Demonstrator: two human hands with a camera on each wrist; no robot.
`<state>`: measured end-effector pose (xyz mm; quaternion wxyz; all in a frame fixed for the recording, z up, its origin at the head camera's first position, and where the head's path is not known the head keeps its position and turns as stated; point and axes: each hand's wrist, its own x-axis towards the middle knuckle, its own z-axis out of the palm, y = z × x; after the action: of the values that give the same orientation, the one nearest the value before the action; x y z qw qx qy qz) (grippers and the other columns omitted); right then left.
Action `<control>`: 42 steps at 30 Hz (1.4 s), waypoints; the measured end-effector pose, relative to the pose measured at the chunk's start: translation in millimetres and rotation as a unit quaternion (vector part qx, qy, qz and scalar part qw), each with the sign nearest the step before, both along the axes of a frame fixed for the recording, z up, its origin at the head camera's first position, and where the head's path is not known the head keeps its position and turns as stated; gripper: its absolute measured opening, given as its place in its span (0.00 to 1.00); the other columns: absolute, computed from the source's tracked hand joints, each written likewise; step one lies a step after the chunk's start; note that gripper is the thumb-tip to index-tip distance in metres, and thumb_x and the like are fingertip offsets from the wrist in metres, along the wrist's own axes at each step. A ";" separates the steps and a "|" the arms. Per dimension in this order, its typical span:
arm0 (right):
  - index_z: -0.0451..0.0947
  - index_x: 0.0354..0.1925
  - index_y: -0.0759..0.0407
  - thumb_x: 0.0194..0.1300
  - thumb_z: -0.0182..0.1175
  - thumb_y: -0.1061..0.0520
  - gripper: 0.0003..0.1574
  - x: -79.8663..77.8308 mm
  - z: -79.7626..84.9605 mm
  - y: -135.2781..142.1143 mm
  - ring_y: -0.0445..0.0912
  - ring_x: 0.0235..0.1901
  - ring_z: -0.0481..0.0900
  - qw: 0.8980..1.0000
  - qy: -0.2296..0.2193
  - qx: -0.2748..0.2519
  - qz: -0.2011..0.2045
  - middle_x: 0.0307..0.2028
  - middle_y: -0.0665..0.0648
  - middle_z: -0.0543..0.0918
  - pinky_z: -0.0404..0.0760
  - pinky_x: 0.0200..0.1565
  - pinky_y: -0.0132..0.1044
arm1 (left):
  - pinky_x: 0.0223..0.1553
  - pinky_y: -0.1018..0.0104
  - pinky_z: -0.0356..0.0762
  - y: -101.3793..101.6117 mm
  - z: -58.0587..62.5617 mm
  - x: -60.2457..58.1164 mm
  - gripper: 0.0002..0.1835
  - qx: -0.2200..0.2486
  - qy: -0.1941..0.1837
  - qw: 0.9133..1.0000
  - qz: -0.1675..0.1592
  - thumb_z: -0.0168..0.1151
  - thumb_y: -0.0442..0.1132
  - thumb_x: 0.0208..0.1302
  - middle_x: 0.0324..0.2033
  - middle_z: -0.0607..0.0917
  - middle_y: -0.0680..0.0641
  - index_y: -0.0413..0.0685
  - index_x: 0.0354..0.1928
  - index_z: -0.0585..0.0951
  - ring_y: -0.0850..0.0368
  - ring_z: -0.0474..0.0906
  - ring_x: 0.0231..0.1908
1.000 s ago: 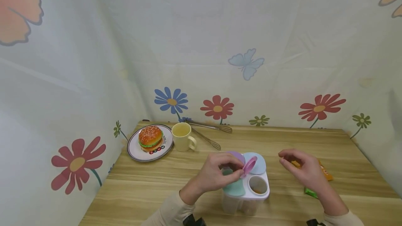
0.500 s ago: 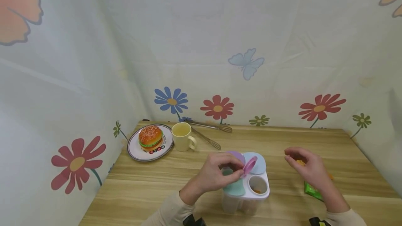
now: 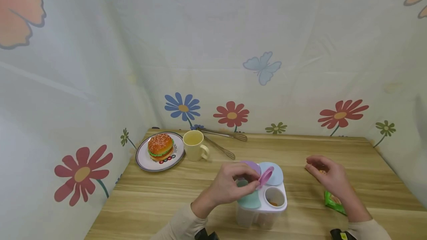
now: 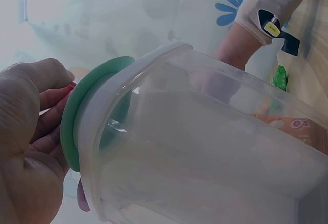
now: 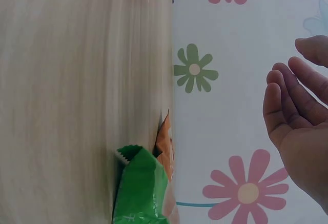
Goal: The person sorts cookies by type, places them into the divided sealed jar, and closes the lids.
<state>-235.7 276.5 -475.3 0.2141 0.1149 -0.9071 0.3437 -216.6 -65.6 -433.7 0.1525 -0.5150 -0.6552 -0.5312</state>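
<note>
My left hand (image 3: 227,183) pinches a raised pink lid (image 3: 266,177) between thumb and fingers. The lid belongs to a clear container (image 3: 247,216) with a white top and round compartments. Lilac, light blue (image 3: 274,175) and mint green (image 3: 250,200) lids cover the others. Below the pink lid, the uncovered compartment (image 3: 275,197) has a small orange-brown bit at its bottom. My right hand (image 3: 331,177) hovers to the right of the container. Its fingers bend loosely, thumb apart, with nothing visible between them in the right wrist view.
Beneath the right forearm lie a green snack packet (image 3: 333,202) and an orange packet (image 4: 302,129). Back left, a toy burger (image 3: 161,146) sits on a plate (image 3: 143,160) beside a yellow mug (image 3: 193,147). Two whisks (image 3: 221,149) lie behind the mug. A flowered cloth surrounds the table.
My right hand has drifted a little to the right, away from the container, showing more of the green packet. The left hand and the pink lid stay where they were.
</note>
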 end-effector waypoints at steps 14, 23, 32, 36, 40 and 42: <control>0.80 0.50 0.62 0.67 0.62 0.49 0.21 -7.3 -5.9 14.0 0.21 0.37 0.70 0.997 -0.066 -0.007 -0.037 0.44 0.61 0.85 0.73 0.36 0.14 | 0.36 0.72 0.85 -0.4 0.5 0.6 0.06 0.000 0.001 1.000 -0.001 0.67 0.28 0.57 0.33 0.86 0.46 0.41 0.37 0.83 0.67 0.82 0.35; 0.78 0.52 0.63 0.67 0.61 0.50 0.21 -13.4 -14.7 21.6 0.49 0.41 0.80 0.994 -0.097 0.007 -0.052 0.44 0.63 0.84 0.76 0.34 0.19 | 0.36 0.73 0.85 -0.9 2.1 1.5 0.08 -0.006 0.004 1.000 0.009 0.68 0.27 0.55 0.33 0.86 0.45 0.41 0.37 0.84 0.65 0.82 0.35; 0.78 0.50 0.67 0.66 0.63 0.52 0.22 -17.0 -15.8 26.5 0.57 0.42 0.81 0.992 -0.112 0.022 -0.057 0.43 0.66 0.84 0.77 0.33 0.23 | 0.34 0.69 0.86 -1.9 22.9 15.3 0.08 -0.003 0.003 1.000 0.014 0.67 0.21 0.51 0.30 0.85 0.40 0.34 0.34 0.82 0.60 0.83 0.32; 0.78 0.50 0.69 0.65 0.63 0.53 0.22 -19.6 -17.0 30.4 0.57 0.42 0.81 0.990 -0.123 0.029 -0.058 0.43 0.67 0.84 0.76 0.33 0.24 | 0.34 0.69 0.86 -3.1 33.3 21.5 0.08 -0.003 0.004 1.000 0.013 0.67 0.20 0.50 0.30 0.85 0.39 0.33 0.34 0.82 0.58 0.83 0.31; 0.77 0.51 0.70 0.65 0.63 0.53 0.23 -22.9 -19.5 35.5 0.57 0.41 0.81 0.988 -0.137 0.035 -0.058 0.43 0.69 0.83 0.78 0.33 0.29 | 0.33 0.69 0.86 -2.7 34.3 21.7 0.08 -0.001 0.012 1.000 0.012 0.67 0.20 0.50 0.29 0.85 0.39 0.33 0.33 0.82 0.56 0.83 0.30; 0.76 0.52 0.71 0.65 0.63 0.53 0.25 -23.3 -20.1 36.9 0.57 0.42 0.81 0.986 -0.151 0.038 -0.056 0.44 0.70 0.83 0.80 0.34 0.33 | 0.33 0.69 0.86 -2.1 31.7 20.3 0.08 0.000 0.014 1.000 0.012 0.67 0.20 0.50 0.29 0.85 0.39 0.33 0.33 0.82 0.56 0.83 0.30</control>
<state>-259.0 313.4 -495.4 0.0890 0.0187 -0.9464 0.3098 -196.3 -67.7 -402.0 0.1683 -0.5145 -0.6593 -0.5218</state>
